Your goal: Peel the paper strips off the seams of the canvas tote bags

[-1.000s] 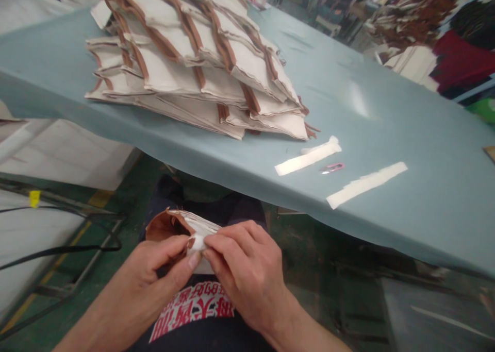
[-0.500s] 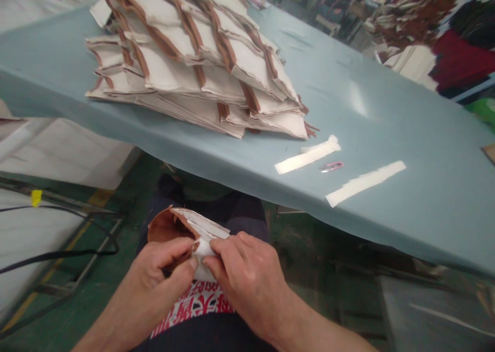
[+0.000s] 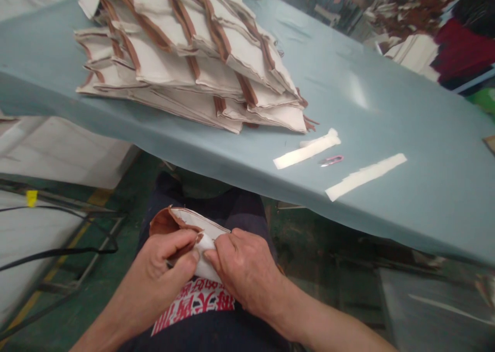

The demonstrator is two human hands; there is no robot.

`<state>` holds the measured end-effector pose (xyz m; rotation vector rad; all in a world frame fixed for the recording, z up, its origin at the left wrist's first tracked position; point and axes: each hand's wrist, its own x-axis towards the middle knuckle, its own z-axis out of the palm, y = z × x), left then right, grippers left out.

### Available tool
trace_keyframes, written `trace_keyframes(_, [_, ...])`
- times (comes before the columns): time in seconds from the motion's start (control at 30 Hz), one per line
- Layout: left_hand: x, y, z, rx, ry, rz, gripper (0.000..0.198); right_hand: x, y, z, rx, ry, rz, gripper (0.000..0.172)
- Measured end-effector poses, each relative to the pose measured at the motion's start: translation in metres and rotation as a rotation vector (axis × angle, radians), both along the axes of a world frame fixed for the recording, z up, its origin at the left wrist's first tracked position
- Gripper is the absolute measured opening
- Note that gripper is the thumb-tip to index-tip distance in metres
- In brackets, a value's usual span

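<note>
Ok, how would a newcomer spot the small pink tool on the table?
Start at the long pale-blue table; right of the stack of cream fabric pieces with brown straps lie two white fabric strips. The small pink thread snips sit between them, the only coloured item there.

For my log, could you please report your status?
Left hand, right hand: grip shut on brown-trimmed fabric piece, over lap. Nothing in the way. Thread snips lie on table.

The left hand [image 3: 162, 262] and right hand [image 3: 242, 269] are bare, and both forearms are uncovered down to the picture's lower edge. Over the lap lies a dark navy garment [image 3: 209, 336] with a red-and-white print [image 3: 193, 303] of large characters. The trousers [image 3: 235, 213] beyond it are dark, almost black.
</note>
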<state>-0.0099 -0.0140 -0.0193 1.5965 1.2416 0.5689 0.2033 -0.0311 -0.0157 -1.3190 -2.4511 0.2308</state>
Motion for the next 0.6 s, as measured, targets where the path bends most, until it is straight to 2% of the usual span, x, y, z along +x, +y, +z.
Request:
trace_keyframes(0.1, [-0.008, 0.005, 0.006, 0.002, -0.012, 0.015, 0.033, 0.000, 0.001, 0.008, -0.003, 0.033, 0.000, 0.036])
trace_keyframes(0.2, [-0.022, 0.009, 0.007, -0.105, -0.031, 0.005, 0.032, 0.000, 0.003, 0.017, -0.015, 0.067, -0.021, 0.038])
trace_keyframes(0.3, [-0.035, 0.009, -0.003, -0.256, -0.116, 0.071, 0.040, -0.003, 0.005, 0.021, -0.010, 0.155, -0.084, 0.037])
trace_keyframes(0.4, [-0.039, 0.005, -0.014, -0.379, -0.188, 0.176, 0.047, -0.005, 0.006, 0.020, 0.067, 0.292, -0.146, 0.032])
trace_keyframes(0.5, [-0.035, 0.000, -0.018, -0.437, -0.235, 0.198, 0.052, -0.006, 0.005, 0.017, 0.121, 0.375, -0.079, 0.024])
trace_keyframes(0.6, [-0.033, -0.006, -0.016, -0.457, -0.265, 0.211, 0.057, -0.006, 0.004, 0.015, 0.120, 0.391, -0.016, 0.022])
